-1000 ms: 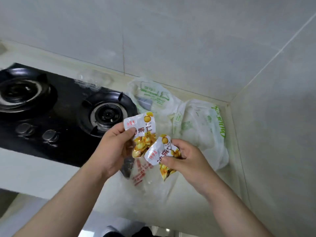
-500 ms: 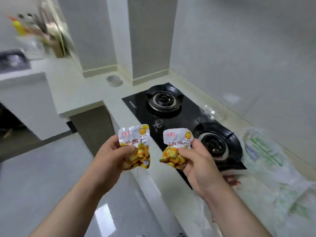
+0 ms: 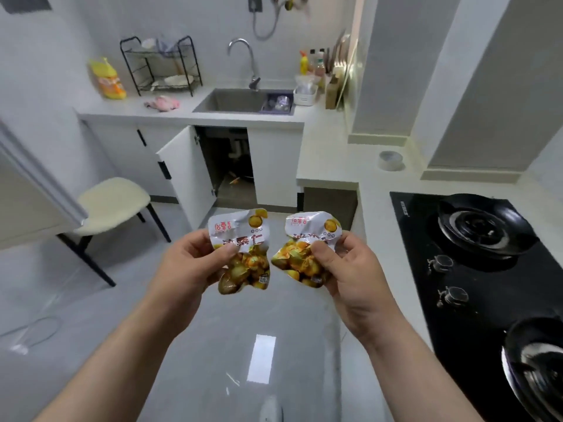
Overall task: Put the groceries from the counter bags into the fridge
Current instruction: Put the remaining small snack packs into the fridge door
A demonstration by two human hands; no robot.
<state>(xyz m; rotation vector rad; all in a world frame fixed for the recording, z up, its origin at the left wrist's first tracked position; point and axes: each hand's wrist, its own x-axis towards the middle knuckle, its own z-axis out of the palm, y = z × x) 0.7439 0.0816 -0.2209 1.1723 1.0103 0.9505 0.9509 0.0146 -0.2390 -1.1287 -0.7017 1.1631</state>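
My left hand [image 3: 185, 269] grips a small white-and-yellow chestnut snack packet [image 3: 243, 254] by its left edge. My right hand [image 3: 350, 275] pinches a second, matching snack packet [image 3: 304, 254] with thumb on its front. Both packets hang side by side at chest height above the grey floor, apart from each other. The grocery bags and the fridge are out of view.
A black gas hob [image 3: 481, 269] lies in the counter on my right. Ahead are a sink [image 3: 240, 100] with tap, an open cabinet door [image 3: 185, 175] under it, a dish rack [image 3: 161, 67], and a cream chair [image 3: 112, 205] at the left.
The view has swung left, away from the bags and hob toward the sink side of the kitchen. Both hands carried the packets along and still hold them.
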